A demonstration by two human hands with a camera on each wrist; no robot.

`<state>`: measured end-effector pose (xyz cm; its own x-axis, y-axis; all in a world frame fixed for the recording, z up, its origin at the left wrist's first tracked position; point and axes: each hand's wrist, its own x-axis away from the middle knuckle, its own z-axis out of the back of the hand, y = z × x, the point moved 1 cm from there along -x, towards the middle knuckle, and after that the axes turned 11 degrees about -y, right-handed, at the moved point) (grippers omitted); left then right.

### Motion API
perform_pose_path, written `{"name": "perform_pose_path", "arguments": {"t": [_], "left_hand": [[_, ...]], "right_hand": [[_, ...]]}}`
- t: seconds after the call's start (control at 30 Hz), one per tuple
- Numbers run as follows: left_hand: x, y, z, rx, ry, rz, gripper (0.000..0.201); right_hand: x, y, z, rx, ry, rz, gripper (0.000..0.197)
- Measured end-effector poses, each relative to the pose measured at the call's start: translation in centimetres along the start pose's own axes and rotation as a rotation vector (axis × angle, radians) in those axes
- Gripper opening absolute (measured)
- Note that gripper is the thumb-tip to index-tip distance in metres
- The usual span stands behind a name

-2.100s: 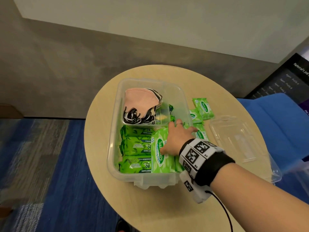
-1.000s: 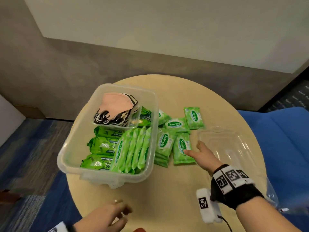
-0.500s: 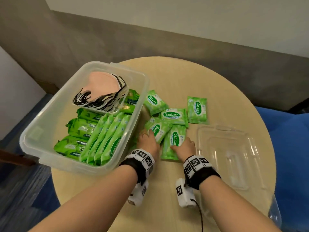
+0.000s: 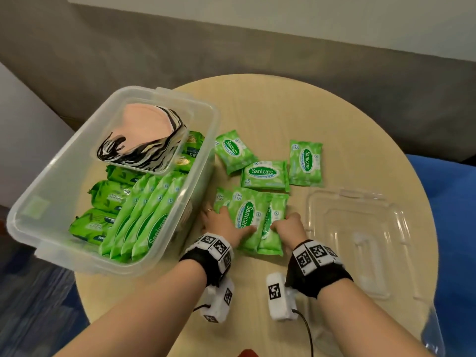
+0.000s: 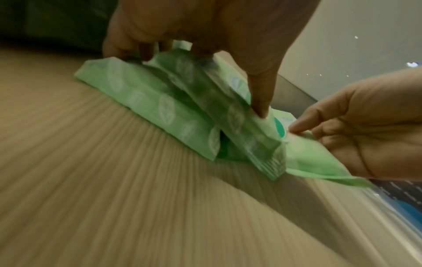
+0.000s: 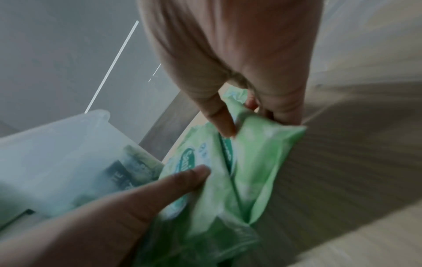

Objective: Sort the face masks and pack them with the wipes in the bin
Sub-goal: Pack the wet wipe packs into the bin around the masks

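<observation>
Round table [image 4: 257, 104] is hosting the packing: both hands are squeezing wipe packs [image 4: 253, 217] just right of the bin [image 4: 38, 191], left hand [image 4: 224, 224] and right hand [image 4: 288, 225] curling fingers round them. Masks [image 4: 144, 135] are sitting inside already; three packs [image 4: 265, 172] are waiting farther back.

The green wipe packs [image 4: 265, 175] on the table read "Sanicare" and "15"; packs in the bin [image 4: 159, 228] read "Sanicare" too.
</observation>
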<state>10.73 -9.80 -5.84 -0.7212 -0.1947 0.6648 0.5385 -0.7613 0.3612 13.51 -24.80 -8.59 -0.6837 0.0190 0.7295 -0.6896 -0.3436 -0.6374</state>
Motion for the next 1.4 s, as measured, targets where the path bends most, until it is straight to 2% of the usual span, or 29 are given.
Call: {"name": "perform_pose_path", "arguments": {"t": [0.03, 0.1, 0.2, 0.23, 0.33, 0.43, 0.5, 0.6, 0.7, 0.77, 0.83, 0.9, 0.97, 1.03, 1.1, 1.17, 1.27, 1.33, 1.4], "left_hand": [[0.1, -0.1, -0.1, 0.012, -0.022, -0.011, 0.092], [0.0, -0.6, -0.1, 0.040, -0.047, -0.045, 0.085], [-0.2, -1.3, 0.0, 0.146, -0.060, -0.108, 0.072], [-0.3, -1.5, 0.0, 0.220, -0.058, -0.119, 0.068], [-0.6, -2.0, 0.0, 0.586, 0.006, -0.129, 0.039], [-0.5, -1.8, 0.5, 0.823, -0.019, -0.144, 0.019], [-0.3, -1.7, 0.6, 0.925, -0.061, -0.201, 0.013], [-0.2, -1.9, 0.2, 0.892, -0.045, -0.301, 0.009], [-0.1, -1.9, 0.2, 0.902, -0.024, -0.330, 0.021], [0.1, -1.8, -0.1, 0.949, -0.114, -0.354, 0.035], [0.3, -1.7, -0.7, 0.957, -0.241, -0.390, 0.066], [0.4, -1.6, -1.1, 0.928, -0.310, -0.450, 0.074], [0.2, -1.6, -1.0, 0.935, -0.307, -0.499, 0.076], [-0.1, -1.7, -0.8, 0.944, -0.283, -0.548, 0.095], [-0.2, -2.0, -0.8, 0.965, -0.313, -0.596, 0.112], [0.1, -2.0, -0.9, 0.944, -0.339, -0.652, 0.110], [0.4, -1.8, -1.0, 0.941, -0.291, -0.707, 0.097], [0.3, -1.7, -1.2, 0.908, -0.262, -0.730, 0.102], [0.3, -1.8, -1.6, 0.869, -0.249, -0.743, 0.113]], "right_hand": [[-0.3, 0.3, -0.2, -0.095, -0.013, 0.016, 0.052], [-0.9, 1.2, -0.7, -0.266, -0.050, 0.047, 0.076], [-2.1, 2.9, -1.5, -0.351, -0.124, 0.115, 0.098], [-1.4, 2.6, -1.6, -0.332, -0.143, 0.122, 0.099], [0.4, 1.6, -1.3, -0.335, -0.142, 0.173, 0.073], [0.9, 1.5, -0.7, -0.327, -0.100, 0.196, 0.060], [1.4, 1.7, -0.3, -0.319, -0.050, 0.220, 0.059], [2.4, 1.7, 0.2, -0.322, -0.016, 0.285, 0.069], [3.6, 1.3, 0.7, -0.404, -0.078, 0.378, 0.056], [4.5, 0.7, 0.6, -0.437, -0.163, 0.412, 0.050], [4.6, 0.5, 0.0, -0.415, -0.235, 0.411, 0.044], [4.2, 0.5, -0.6, -0.404, -0.263, 0.398, 0.043], [4.2, 0.4, -0.9, -0.413, -0.249, 0.391, 0.056], [4.2, 0.4, -0.8, -0.395, -0.254, 0.377, 0.074], [4.1, 0.4, -0.4, -0.347, -0.316, 0.418, 0.076], [4.3, 0.2, 0.0, -0.258, -0.364, 0.497, 0.083], [4.7, -0.2, 0.0, -0.255, -0.395, 0.612, 0.074], [4.8, 0.1, -0.7, -0.237, -0.423, 0.635, 0.073], [4.9, 1.1, -1.6, -0.243, -0.452, 0.608, 0.080]]}}
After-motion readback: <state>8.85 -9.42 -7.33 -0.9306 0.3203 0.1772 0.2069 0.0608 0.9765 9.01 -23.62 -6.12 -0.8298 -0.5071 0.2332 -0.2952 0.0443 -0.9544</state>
